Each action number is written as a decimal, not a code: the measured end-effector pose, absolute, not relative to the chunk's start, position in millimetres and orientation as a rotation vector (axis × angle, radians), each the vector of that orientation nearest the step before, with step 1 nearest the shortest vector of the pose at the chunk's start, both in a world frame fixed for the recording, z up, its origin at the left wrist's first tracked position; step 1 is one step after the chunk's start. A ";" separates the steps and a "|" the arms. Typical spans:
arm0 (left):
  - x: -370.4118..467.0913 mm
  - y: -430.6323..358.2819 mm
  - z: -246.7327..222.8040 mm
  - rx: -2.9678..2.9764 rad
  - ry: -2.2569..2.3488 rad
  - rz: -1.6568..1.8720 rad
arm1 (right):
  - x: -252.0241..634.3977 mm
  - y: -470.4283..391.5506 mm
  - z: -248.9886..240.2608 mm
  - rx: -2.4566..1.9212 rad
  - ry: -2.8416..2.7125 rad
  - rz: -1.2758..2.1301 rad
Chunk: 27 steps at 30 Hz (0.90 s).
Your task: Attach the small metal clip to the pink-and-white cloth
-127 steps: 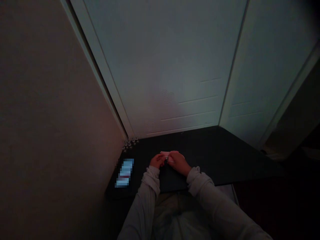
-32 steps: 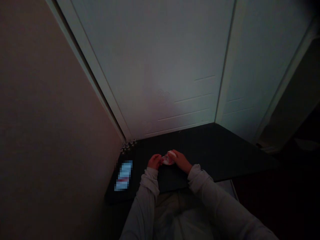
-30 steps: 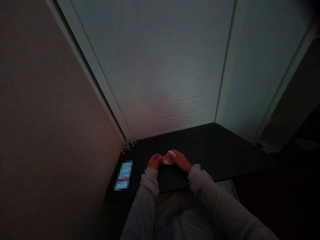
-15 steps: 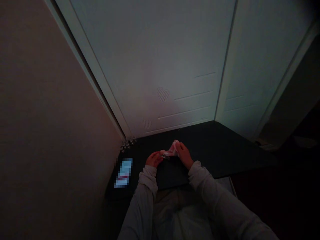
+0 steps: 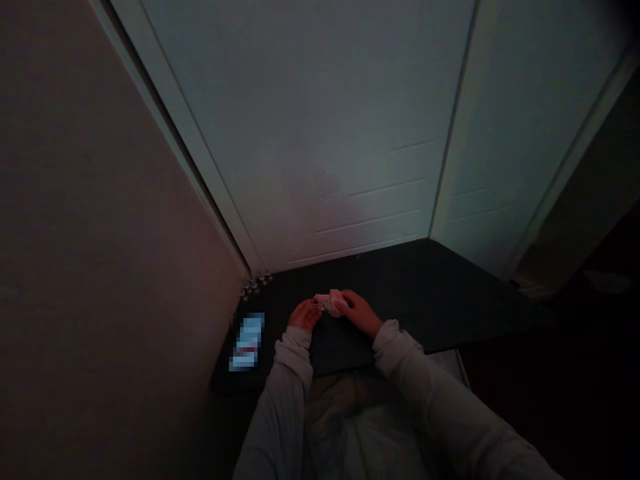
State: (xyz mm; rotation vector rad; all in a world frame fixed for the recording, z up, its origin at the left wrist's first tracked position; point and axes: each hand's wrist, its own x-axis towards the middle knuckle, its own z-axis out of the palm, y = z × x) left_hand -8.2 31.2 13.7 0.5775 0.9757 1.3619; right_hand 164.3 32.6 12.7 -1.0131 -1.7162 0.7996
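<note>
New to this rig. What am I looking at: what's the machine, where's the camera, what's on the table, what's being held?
There is no machine: these are a person's bare hands, seen by one camera worn on the head, looking forward and down. The right hand holds a pink-and-white piece, perhaps cloth or paper; the light is too dim to tell. The left hand is at its other end, where something small and shiny shows by the fingers. On the dark table lie a lit, pixelated rectangle, probably a phone, and a cluster of small shiny pieces in the far left corner. Behind stands a white panel with heart patterns.
</note>
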 end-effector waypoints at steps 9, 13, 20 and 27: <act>-8.7 31.2 13.2 0.560 0.981 1.390 | 165.6 35.6 9.0 -0.949 -1.653 0.839; -8.4 31.2 12.6 0.569 0.970 1.401 | 165.9 34.0 10.0 -0.893 -1.658 0.793; -7.7 30.8 10.7 0.617 0.955 1.382 | 164.6 28.8 16.8 -0.851 -1.783 0.641; -1.9 30.5 9.5 0.723 1.021 1.326 | 161.7 26.7 19.3 -0.886 -1.874 0.601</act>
